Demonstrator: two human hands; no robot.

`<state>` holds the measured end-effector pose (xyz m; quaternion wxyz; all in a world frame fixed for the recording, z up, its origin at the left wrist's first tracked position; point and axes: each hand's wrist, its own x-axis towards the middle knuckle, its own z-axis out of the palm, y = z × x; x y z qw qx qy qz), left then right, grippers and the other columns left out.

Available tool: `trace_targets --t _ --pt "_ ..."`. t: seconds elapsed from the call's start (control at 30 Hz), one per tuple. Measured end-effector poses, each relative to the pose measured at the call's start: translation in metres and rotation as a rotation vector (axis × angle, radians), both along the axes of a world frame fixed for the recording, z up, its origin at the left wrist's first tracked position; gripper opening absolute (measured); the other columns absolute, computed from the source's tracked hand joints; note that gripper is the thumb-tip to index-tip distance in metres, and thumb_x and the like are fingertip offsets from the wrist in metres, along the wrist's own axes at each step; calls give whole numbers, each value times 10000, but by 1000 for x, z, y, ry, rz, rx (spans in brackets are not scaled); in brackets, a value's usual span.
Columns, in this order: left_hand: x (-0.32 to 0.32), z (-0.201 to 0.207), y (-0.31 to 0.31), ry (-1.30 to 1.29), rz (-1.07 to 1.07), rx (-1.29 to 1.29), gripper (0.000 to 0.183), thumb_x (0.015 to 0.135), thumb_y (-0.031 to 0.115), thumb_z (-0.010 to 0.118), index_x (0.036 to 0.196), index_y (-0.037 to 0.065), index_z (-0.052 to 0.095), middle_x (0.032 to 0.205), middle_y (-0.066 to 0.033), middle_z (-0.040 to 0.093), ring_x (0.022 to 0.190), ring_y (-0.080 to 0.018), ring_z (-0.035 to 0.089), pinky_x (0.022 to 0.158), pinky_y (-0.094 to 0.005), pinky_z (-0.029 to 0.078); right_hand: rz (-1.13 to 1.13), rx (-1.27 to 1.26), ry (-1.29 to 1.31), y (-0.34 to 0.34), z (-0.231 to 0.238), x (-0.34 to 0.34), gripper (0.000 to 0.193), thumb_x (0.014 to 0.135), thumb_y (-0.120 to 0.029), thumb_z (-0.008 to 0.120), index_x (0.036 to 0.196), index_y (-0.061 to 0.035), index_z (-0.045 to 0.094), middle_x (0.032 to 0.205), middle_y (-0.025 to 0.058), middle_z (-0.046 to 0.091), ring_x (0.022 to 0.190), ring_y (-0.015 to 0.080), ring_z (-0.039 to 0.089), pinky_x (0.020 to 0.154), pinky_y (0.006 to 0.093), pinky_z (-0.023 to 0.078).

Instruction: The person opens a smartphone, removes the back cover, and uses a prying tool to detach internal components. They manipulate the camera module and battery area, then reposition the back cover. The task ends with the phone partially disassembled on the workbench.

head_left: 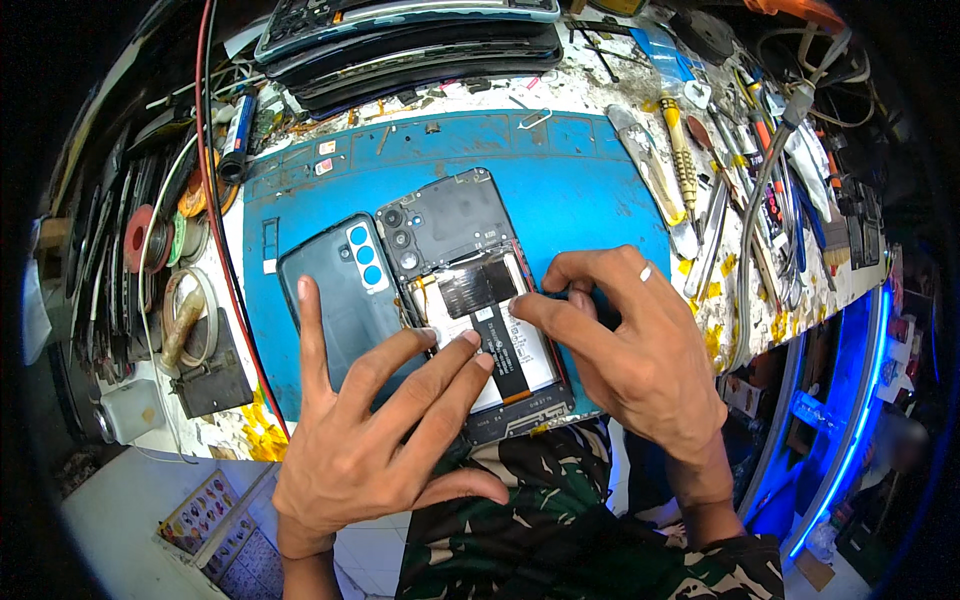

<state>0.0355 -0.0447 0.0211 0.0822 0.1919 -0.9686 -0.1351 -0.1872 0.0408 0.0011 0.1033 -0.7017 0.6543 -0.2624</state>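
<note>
An opened smartphone lies tilted on the blue work mat; its inside faces up, with a dark upper cover, camera lenses and a white battery crossed by a black strip. My left hand is spread over it, three fingertips resting on the battery's left side and the index finger stretched over the dark back cover with three camera holes. My right hand is at the phone's right side. Its index fingertip touches the battery's upper right, while the other fingers curl in; what they hold, if anything, is hidden.
A stack of phone frames stands at the far edge. Tweezers, a yellow-handled screwdriver and other tools crowd the right. Wire spools, a tape roll and upright phone parts fill the left. Red and black cables run down across the mat's left side.
</note>
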Motion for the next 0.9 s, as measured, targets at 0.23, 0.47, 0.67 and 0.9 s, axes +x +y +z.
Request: trace_targets --t 0.23,0.47,0.67,0.9 --pt "-1 1 -1 2 9 49 902 590 753 708 1204 91 710 1231 14 721 1096 -251 623 1174 -797 185 8 19 131 -6 0 1 352 855 54 653 1126 -141 767 1021 64 637 856 235 634 677 368 522" --pt "-1 0 -3 16 7 74 907 571 738 722 1203 87 711 1237 13 719 1096 -254 623 1169 -803 194 -57 -20 -2 -13 -3 3 429 806 75 687 1170 -142 749 1021 70 638 813 222 631 675 347 530" --pt "2 0 -5 0 -26 96 811 710 719 681 1242 107 709 1256 8 685 1139 -234 594 1142 -828 187 -53 -14 -51 -15 -3 2 440 823 81 674 1174 -170 761 1050 53 641 786 201 610 657 334 521" --pt "-5 1 -17 11 -83 122 815 752 738 677 1260 100 699 1246 -85 668 1198 -277 599 1176 -767 208 54 -2 40 3 1 -6 360 825 -29 742 1156 -170 751 1109 69 655 956 260 657 766 377 541"
